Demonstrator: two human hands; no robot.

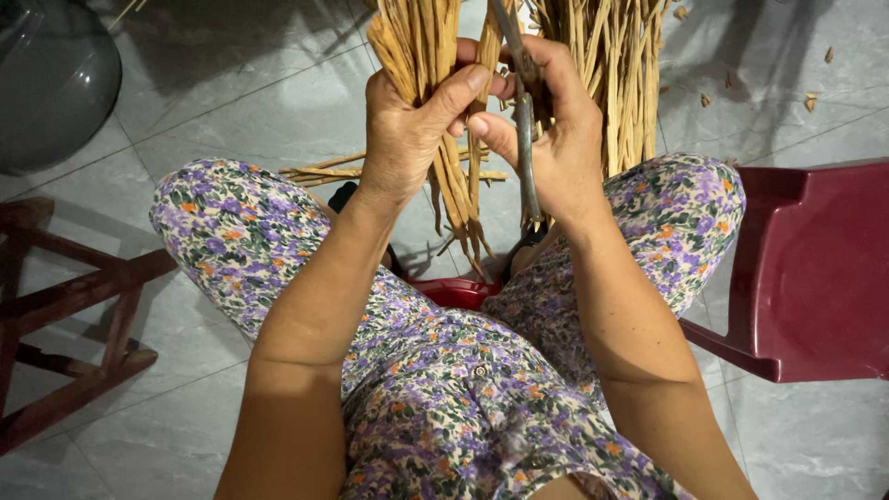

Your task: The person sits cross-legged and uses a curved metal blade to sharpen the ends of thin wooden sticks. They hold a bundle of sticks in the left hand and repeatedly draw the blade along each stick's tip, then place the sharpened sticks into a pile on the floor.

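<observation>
Floor: pale grey tiles [278,102] with thin seams; you sit low over them, knees apart in a floral purple garment [444,389].
Room, left: dark wooden stool frame [65,315] at the near left; a smoky rounded plastic cover [46,74] at the far left corner.
Room, right: dark red plastic chair [815,268] just beside your right knee.
Under you: a red plastic seat edge [458,292] shows between your thighs.
Litter: small tan chips [810,100] scattered on the far right tiles; a few loose straw strips [319,171] lie flat on the floor beyond your left knee.
Straw bundle: tan, dry, flat strips [435,56] held upright at the far centre, ends hanging down between your knees; a second sheaf [620,74] stands just to the right of it.
Left hand [407,130]: fingers wrapped tight round the straw bundle, thumb pressed across the front.
Right hand [556,120]: fingers closed on a thin grey metal tool [526,157], which runs near-vertical past the palm; its tip type you cannot tell.
Hands: touching at the thumbs, both against the bundle.
</observation>
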